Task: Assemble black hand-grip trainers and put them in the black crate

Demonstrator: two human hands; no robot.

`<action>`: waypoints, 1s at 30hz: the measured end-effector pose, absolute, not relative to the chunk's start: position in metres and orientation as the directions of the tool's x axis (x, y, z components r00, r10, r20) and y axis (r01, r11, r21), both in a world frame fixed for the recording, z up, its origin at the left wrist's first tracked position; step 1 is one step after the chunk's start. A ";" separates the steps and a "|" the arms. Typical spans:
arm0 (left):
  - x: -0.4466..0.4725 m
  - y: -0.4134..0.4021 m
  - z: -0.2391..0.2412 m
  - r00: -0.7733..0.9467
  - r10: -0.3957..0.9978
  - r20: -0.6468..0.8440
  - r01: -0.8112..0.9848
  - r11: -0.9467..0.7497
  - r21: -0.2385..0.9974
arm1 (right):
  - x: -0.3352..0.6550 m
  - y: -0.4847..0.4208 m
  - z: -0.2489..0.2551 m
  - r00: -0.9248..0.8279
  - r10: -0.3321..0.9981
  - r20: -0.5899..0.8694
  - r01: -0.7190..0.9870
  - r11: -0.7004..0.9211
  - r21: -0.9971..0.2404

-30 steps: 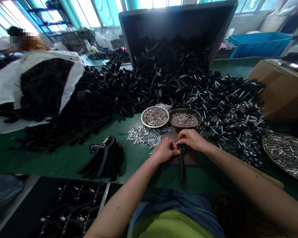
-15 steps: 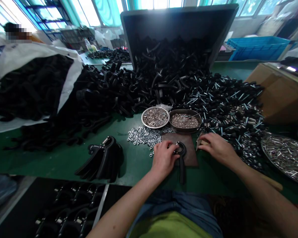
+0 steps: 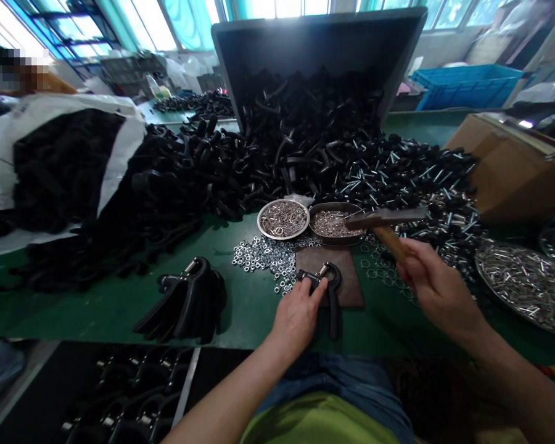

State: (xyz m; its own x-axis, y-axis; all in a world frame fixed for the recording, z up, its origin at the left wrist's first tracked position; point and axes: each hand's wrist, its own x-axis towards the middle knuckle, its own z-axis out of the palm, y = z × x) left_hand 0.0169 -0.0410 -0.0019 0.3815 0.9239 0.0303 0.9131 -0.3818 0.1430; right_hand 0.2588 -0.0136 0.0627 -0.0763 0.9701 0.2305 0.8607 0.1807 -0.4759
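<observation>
A black hand grip exerciser [image 3: 335, 305] with a small metal spring lies over a brown square plate [image 3: 353, 285]. My left hand [image 3: 296, 316] holds it down, its fingers closed on the part near the spring; the other side of this part is hidden under the hand. In my right hand [image 3: 437, 290] is a hammer [image 3: 388, 240], gripped by its wooden handle and raised, with the head above the plate's far right side. Loose nuts [image 3: 263, 256] lie left of the plate, and thin rings [image 3: 374, 266] lie to its right.
A round dish [image 3: 259, 227] and an oval tin [image 3: 337, 241] of small metal parts stand behind the plate. Several assembled grips [image 3: 189, 302] stand at left. Black parts spill from a grey bin [image 3: 314, 43]. At right are a carton [image 3: 504, 166] and a pin tray [image 3: 527, 290].
My right hand has lifted the hammer from the table beside the plate and turned it upright. My left hand has shifted its fingers lower on the grip exerciser. The view has turned slightly right.
</observation>
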 end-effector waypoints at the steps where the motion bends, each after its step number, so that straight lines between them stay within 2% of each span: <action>1: 0.017 -0.041 -0.001 0.382 0.924 0.032 0.913 -0.383 0.142 | 0.253 -0.015 0.064 -0.068 0.957 0.283 0.826 0.213 -0.522; 3: 0.017 -0.041 -0.001 0.386 0.922 0.037 0.911 -0.387 0.145 | 0.244 -0.015 0.058 -0.141 0.951 0.275 0.822 0.268 -0.503; 6: 0.017 -0.041 -0.003 0.386 0.921 0.051 0.907 -0.389 0.163 | 0.239 -0.010 0.048 -0.318 0.946 0.068 0.857 0.317 -0.406; 7: 0.017 -0.042 -0.003 0.382 0.922 0.055 0.907 -0.386 0.169 | 0.238 -0.010 0.049 -0.330 0.943 0.049 0.857 0.321 -0.402; 11: 0.018 -0.043 -0.005 0.372 0.926 0.063 0.910 -0.377 0.173 | 0.236 -0.013 0.058 -0.193 0.944 0.266 0.827 0.303 -0.474; 12: 0.018 -0.043 -0.005 0.373 0.926 0.064 0.910 -0.378 0.173 | 0.235 -0.014 0.055 -0.186 0.943 0.277 0.832 0.301 -0.466; 13: 0.018 -0.043 -0.005 0.375 0.925 0.065 0.909 -0.380 0.172 | 0.236 -0.014 0.050 -0.203 0.947 0.248 0.846 0.297 -0.442; 16: 0.019 -0.043 -0.006 0.373 0.925 0.073 0.909 -0.380 0.169 | 0.239 -0.007 0.028 -0.293 0.956 0.025 0.893 0.283 -0.350; 18: 0.017 -0.044 -0.008 0.361 0.929 0.081 0.910 -0.370 0.186 | 0.242 -0.003 0.024 -0.282 0.959 -0.034 0.908 0.255 -0.333; 20: 0.014 -0.047 -0.012 0.339 0.934 0.110 0.901 -0.357 0.249 | 0.242 -0.007 0.037 -0.286 0.958 0.002 0.891 0.267 -0.368; 23: 0.009 -0.053 -0.017 0.263 0.944 0.200 0.860 -0.323 0.395 | 0.239 -0.028 0.072 -0.291 0.945 0.150 0.810 0.327 -0.486; 25: 0.007 -0.055 -0.019 0.203 0.955 0.216 0.845 -0.282 0.454 | 0.237 -0.043 0.085 -0.189 0.941 0.282 0.753 0.323 -0.573; 27: 0.007 -0.055 -0.018 0.179 0.965 0.192 0.849 -0.250 0.465 | 0.237 -0.053 0.081 -0.107 0.927 0.360 0.729 0.320 -0.606; 28: 0.007 -0.055 -0.017 0.183 0.967 0.178 0.853 -0.246 0.461 | 0.237 -0.054 0.073 -0.141 0.926 0.350 0.740 0.334 -0.584; 30: 0.009 -0.053 -0.015 0.194 0.967 0.164 0.856 -0.249 0.453 | 0.237 -0.051 0.055 -0.305 0.934 0.186 0.786 0.358 -0.505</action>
